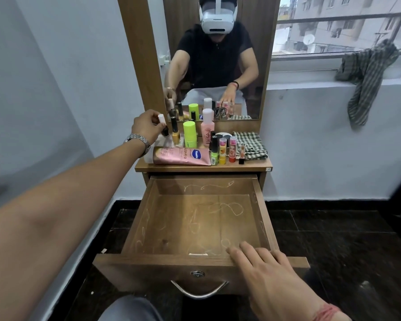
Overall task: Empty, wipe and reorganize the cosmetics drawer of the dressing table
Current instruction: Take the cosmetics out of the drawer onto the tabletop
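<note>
The wooden drawer (261,205) is pulled out and holds nothing; pale scribble marks cover its bottom. My left hand (146,126) reaches to the back left of the tabletop and grips a small dark bottle with a white cap (162,122). My right hand (262,265) rests flat on the drawer's front right rim with fingers spread. On the dressing table top (252,167) stand several cosmetics: a yellow nail polish (176,136), a neon green stick (190,134), a pink bottle (207,126), a pink Vaseline tube (183,155) lying flat, and several lip balms (227,149).
A folded green checked cloth (250,144) lies at the right of the tabletop. The mirror (214,61) behind shows a person in a headset. Another striped cloth (368,77) hangs at the window sill on the right. Dark floor tiles (333,239) surround the table.
</note>
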